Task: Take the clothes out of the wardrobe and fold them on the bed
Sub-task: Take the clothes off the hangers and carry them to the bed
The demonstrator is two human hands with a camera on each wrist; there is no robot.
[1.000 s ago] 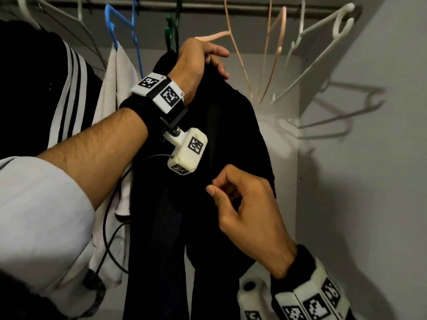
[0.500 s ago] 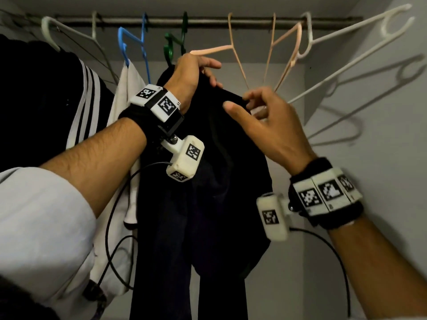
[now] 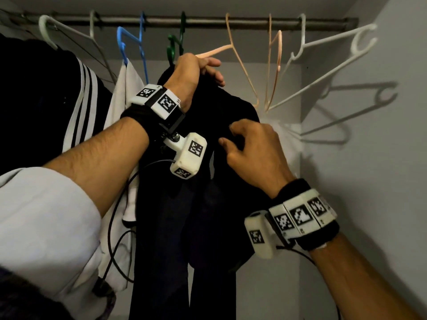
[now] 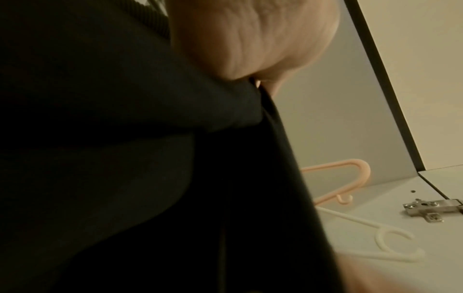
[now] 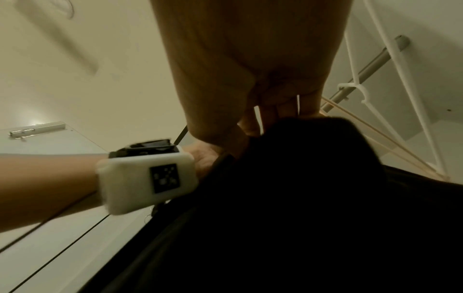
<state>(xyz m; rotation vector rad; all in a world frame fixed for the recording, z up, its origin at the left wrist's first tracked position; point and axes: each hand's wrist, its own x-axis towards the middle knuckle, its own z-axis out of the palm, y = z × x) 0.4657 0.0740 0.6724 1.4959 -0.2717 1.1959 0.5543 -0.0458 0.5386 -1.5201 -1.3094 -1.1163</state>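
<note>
A black garment [image 3: 184, 215] hangs from the green hanger [image 3: 173, 45] on the wardrobe rail [image 3: 208, 19]. My left hand [image 3: 196, 70] grips the top of the garment just under the hanger's hook. My right hand [image 3: 249, 144] is lower and to the right, its fingers curled into the cloth at the garment's right shoulder. In the left wrist view the dark cloth [image 4: 125, 138] fills most of the frame under the palm [image 4: 250, 35]. The right wrist view shows my fingers [image 5: 275, 107] closing on the dark cloth [image 5: 300, 198].
A white garment [image 3: 124, 93] on a blue hanger [image 3: 129, 40] and a black jacket with white stripes [image 3: 46, 100] hang to the left. Empty peach hangers [image 3: 275, 65] and a white hanger [image 3: 335, 54] hang to the right, near the wardrobe's side wall [image 3: 381, 158].
My right hand rose from the garment's middle to near the hangers, then came down onto the garment's right shoulder and closed on the cloth. The left hand kept its grip at the top.
</note>
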